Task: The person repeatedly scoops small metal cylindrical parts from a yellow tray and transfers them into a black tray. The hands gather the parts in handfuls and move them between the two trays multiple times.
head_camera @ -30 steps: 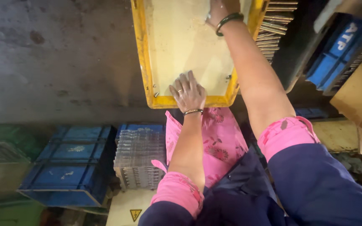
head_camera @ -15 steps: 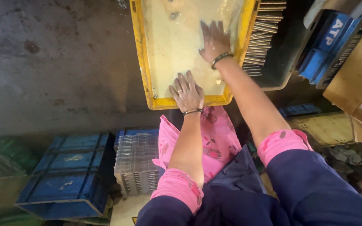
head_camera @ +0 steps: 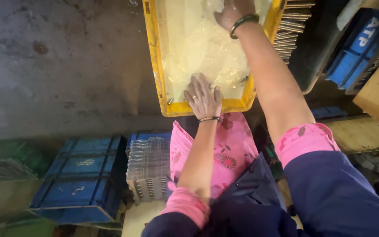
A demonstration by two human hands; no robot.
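Since before, right hand (head_camera: 231, 11) reached farther up tray (head_camera: 154, 66); left hand (head_camera: 202, 97) lies open, flat. I judge the tray may tip; I can't tell the right's grip.

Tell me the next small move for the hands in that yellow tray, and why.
Probably draw the right hand back toward the near edge. It is pressed flat at the far end of the yellow tray, the pale wet layer between the hands looks uneven, and the left hand steadies the near rim.
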